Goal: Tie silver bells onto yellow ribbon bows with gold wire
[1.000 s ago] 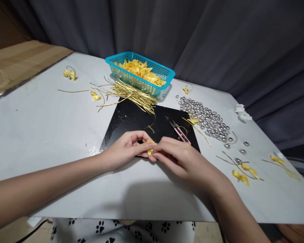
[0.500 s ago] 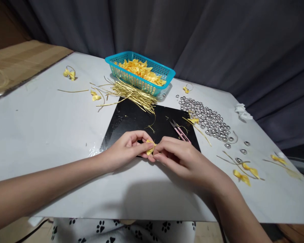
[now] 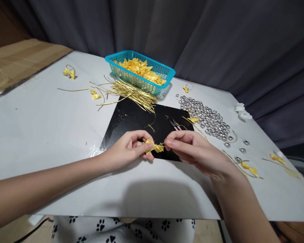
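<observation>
A small yellow ribbon bow [image 3: 154, 146] with a thin gold wire through it hangs between my two hands, just above the near edge of a black mat [image 3: 134, 119]. My left hand [image 3: 128, 148] pinches the bow's left wing. My right hand [image 3: 192, 148] pinches the wire end at the bow's right side. A pink thread snipper [image 3: 175, 124] lies on the mat behind my right hand, partly hidden by it.
A teal basket [image 3: 139, 80] of yellow bows stands at the back, with a bundle of gold wires [image 3: 131, 93] before it. Several silver beads [image 3: 205, 116] lie at the right. Loose bows [image 3: 249, 168] rest at the right, another bow [image 3: 69, 73] at the far left.
My right hand has moved to the right and up, away from the left hand, so the bow and its wire now show between them.
</observation>
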Demonstrator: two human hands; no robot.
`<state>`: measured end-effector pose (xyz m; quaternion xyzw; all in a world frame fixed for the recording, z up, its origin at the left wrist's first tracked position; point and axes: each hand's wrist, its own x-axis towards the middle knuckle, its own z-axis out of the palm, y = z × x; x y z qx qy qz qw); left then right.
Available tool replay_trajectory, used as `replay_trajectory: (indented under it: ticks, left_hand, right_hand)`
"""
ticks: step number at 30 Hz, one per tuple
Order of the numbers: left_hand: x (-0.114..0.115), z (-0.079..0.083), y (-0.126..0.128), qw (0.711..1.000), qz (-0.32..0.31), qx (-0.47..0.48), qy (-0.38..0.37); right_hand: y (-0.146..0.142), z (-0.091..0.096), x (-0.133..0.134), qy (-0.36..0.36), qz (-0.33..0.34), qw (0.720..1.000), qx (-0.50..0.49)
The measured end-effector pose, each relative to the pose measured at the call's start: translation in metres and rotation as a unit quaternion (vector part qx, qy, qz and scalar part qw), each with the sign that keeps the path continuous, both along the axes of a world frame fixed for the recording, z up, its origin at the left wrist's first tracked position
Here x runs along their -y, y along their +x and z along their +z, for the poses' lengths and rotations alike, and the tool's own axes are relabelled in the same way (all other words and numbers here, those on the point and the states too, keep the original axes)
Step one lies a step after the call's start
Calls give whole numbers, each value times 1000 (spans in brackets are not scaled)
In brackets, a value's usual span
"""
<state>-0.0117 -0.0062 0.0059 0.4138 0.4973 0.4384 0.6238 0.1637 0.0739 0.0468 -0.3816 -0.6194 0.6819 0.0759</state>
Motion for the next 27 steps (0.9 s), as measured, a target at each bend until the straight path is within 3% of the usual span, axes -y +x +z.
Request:
replay_trajectory:
  ticks: [4,8,13,15,20,27]
  left_hand:
    - [0,-2,0,1000,-1,1,3]
    - [0,-2,1,1000,-2,0,7]
    - [-1,2,1,1000,0,-7,-1]
    - [-1,2,1,1000,2,-9,-3]
    - [0,-1,2,1000,-11,-9,-2]
    - [1,2,2,997,-64,-46,-17]
  right_hand:
    - [-2,1,-3,-127,-43,990,-42]
    - [-3,1,-3,-131,-85,985,-68]
    - [-3,0,-1,-153,-35,981,-111]
    - [-3,-1,0,-127,-20,985,-112]
    - [-1,-4,2,40,5,997,-59]
    - [-2,-11,3,54,17,998,-21]
